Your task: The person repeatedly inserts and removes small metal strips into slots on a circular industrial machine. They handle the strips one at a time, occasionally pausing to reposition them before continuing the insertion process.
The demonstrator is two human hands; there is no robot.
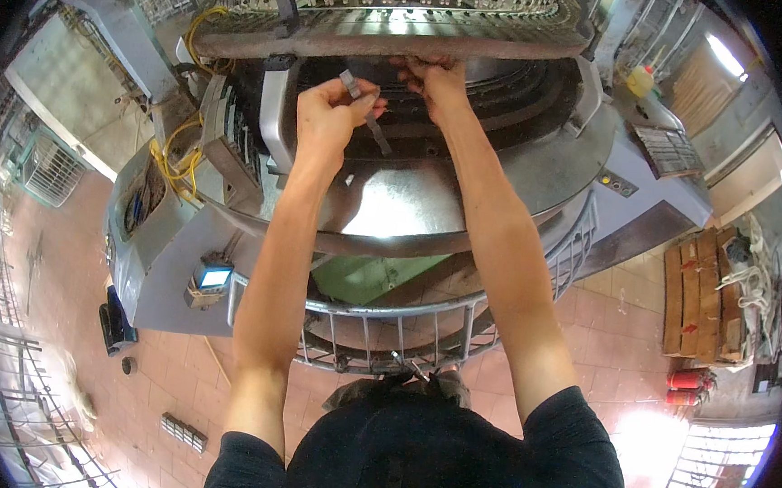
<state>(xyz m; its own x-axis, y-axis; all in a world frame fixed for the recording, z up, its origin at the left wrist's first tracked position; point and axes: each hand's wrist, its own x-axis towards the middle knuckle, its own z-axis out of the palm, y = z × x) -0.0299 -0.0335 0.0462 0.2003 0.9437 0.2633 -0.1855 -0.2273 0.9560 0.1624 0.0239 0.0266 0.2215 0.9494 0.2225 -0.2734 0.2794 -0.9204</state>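
My left hand (327, 117) is closed around a narrow flat grey metal strip (377, 132), pinched between thumb and fingers. The strip slants, its upper end above the hand and its lower end over the dark inner ring. To the right, my right hand (437, 82) reaches in just under the brown edge of the upper ring (395, 54). Its fingers are bent and partly in shadow; what they grip, if anything, I cannot make out. Both hands are over the dark middle of a large circular knitting machine, above its shiny metal plate (403, 204).
A metal post (278, 114) stands left of my left hand. Yellow cables (175, 161) hang farther left. A curved railing (385, 334) runs between my body and the machine. A small lit screen (215, 277) is at lower left; a wooden crate (700, 297) stands right.
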